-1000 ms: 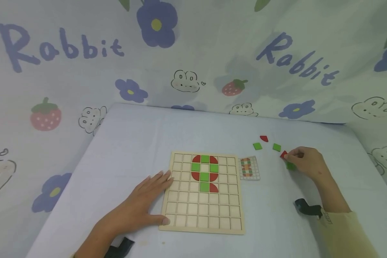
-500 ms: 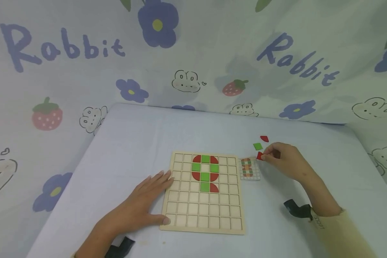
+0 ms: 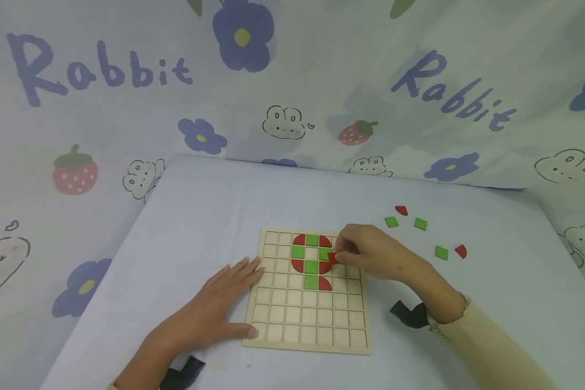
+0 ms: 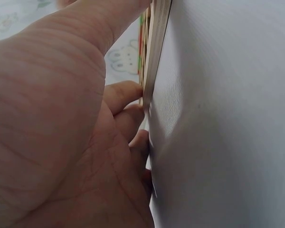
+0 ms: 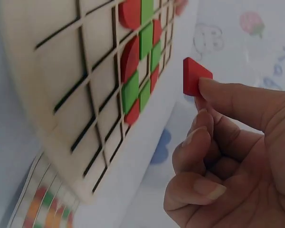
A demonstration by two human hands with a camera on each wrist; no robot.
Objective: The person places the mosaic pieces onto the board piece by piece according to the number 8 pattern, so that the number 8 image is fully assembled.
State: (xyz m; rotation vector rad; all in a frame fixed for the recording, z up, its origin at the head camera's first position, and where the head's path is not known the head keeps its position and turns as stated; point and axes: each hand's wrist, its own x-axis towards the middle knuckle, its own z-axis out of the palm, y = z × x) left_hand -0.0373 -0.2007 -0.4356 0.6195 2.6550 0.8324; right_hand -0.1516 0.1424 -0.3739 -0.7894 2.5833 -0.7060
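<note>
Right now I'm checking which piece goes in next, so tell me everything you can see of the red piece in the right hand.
The red piece is a small, flat tile, matte red with straight edges and a pointed corner showing; its full outline is partly hidden by the fingers. The right hand pinches it at one edge between thumb and fingertips. It hangs just above the wooden grid board, near the right side of the red and green pattern, not yet seated in a cell.
</note>
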